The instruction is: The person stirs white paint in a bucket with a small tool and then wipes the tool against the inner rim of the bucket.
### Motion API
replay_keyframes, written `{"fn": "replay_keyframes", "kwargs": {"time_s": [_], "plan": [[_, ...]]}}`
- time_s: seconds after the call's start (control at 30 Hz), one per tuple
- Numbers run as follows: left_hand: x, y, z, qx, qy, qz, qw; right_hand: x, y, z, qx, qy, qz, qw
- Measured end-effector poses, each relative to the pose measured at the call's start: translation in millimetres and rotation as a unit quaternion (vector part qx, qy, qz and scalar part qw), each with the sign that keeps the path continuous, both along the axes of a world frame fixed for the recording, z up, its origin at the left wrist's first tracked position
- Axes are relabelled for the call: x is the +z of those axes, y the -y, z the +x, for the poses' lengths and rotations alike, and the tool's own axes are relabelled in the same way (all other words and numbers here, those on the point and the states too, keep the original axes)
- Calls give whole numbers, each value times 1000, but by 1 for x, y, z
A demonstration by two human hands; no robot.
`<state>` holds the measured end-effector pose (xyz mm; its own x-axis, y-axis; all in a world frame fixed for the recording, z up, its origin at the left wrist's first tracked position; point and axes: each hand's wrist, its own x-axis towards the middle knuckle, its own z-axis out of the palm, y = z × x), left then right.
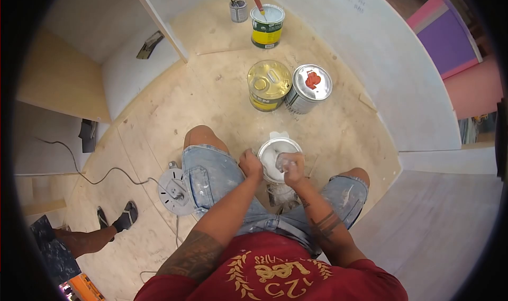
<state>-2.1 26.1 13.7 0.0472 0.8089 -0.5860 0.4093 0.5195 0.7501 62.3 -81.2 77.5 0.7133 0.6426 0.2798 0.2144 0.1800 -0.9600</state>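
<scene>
White paint bucket [272,151] between the knees; left hand [251,164] grips its rim, right hand [291,166] is closed around a pale object inside. Bare plywood floor [211,100] ahead of both hands.

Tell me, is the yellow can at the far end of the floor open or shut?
Open. The far yellow can has no lid: its white inside shows from above, and a red-handled tool stands in it.
</scene>
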Motion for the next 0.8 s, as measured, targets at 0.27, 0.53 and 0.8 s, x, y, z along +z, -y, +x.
{"fn": "replay_keyframes", "kwargs": {"time_s": [0.27,0.53,0.8], "plan": [[-9,5,1,5,-11,19,1000,106,-5,5,14,-114,-39,993],[0,4,-4,-8,-10,5,1000,41,-8,-11,-47,-98,-108,988],[-14,3,-6,-69,-38,66,995,15,14,13,43,-128,27,990]]}}
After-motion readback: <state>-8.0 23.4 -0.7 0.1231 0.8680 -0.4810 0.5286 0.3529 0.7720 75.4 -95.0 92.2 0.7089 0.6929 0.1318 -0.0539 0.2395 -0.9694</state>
